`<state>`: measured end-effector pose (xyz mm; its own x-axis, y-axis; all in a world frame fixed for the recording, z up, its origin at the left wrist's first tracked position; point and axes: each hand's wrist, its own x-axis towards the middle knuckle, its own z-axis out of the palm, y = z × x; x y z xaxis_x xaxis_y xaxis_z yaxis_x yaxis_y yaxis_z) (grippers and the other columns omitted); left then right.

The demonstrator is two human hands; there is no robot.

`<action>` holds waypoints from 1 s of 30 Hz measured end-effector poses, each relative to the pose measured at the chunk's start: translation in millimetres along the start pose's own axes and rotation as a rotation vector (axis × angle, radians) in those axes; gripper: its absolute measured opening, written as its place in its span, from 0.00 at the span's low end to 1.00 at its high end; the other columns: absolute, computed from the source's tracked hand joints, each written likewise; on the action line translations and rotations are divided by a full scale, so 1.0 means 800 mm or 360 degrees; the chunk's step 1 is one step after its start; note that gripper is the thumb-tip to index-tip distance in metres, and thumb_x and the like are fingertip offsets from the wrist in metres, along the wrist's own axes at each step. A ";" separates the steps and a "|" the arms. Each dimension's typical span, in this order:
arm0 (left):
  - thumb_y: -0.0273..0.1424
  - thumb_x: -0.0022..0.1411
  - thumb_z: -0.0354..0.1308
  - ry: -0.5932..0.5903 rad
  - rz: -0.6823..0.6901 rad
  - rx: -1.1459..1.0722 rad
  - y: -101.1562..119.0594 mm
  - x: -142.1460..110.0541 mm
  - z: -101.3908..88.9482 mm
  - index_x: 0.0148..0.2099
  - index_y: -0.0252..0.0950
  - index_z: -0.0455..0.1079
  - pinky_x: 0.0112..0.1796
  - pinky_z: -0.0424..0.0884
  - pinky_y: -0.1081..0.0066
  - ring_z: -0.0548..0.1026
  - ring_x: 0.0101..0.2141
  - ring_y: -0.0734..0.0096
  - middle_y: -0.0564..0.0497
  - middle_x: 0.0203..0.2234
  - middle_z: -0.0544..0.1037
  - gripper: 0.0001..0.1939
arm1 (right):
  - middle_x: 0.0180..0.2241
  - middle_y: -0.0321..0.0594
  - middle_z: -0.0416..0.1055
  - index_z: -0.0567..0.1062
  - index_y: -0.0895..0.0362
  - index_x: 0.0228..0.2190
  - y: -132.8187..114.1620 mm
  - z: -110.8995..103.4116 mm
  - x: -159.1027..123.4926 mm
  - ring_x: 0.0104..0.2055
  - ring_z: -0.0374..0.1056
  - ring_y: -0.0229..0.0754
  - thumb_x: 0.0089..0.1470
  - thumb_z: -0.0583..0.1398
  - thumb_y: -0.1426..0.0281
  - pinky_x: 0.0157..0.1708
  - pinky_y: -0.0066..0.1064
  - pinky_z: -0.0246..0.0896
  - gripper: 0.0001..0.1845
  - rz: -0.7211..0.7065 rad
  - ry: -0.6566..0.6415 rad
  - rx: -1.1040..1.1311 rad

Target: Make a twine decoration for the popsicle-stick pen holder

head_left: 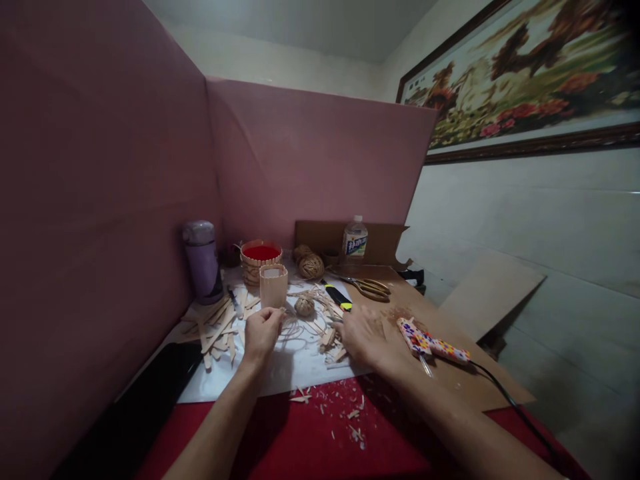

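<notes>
My left hand [263, 332] is closed in a pinch just in front of a small cup made of wooden craft sticks [273, 287]. Thin twine [293, 328] runs from its fingertips in loose loops beside a small twine ball [305, 307]. Over a heap of broken stick pieces [327, 339] reaches my right hand [361, 337], slightly blurred, its fingers pointing left. A black and yellow utility knife [339, 297] lies right by those fingers. Whether the right fingers hold anything is hidden from view.
Loose craft sticks [215, 330] lie left, by a purple flask [201, 262]. Behind are a red-lined stick basket [261, 257], larger twine balls [310, 265] and a plastic bottle [355, 239]. On cardboard [470, 387] at right rest scissors [371, 289] and a corded, flower-patterned glue gun [433, 345].
</notes>
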<state>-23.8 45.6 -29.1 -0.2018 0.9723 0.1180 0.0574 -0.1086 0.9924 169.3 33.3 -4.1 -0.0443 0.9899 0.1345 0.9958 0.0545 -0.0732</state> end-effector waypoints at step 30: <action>0.40 0.44 0.60 -0.0580 -0.0173 -0.0183 0.019 -0.029 0.015 0.20 0.33 0.62 0.14 0.41 0.77 0.49 0.11 0.85 0.61 0.08 0.54 0.16 | 0.25 0.33 0.66 0.63 0.57 0.33 -0.059 0.011 0.015 0.24 0.62 0.34 0.36 0.65 0.65 0.18 0.23 0.50 0.21 -0.0034 -0.0007 0.2772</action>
<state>-6.6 23.5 -17.3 0.1609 0.9869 0.0129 -0.0592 -0.0034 0.9982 121.0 43.5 -8.0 -0.0583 0.9873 0.1476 -0.2487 0.1288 -0.9600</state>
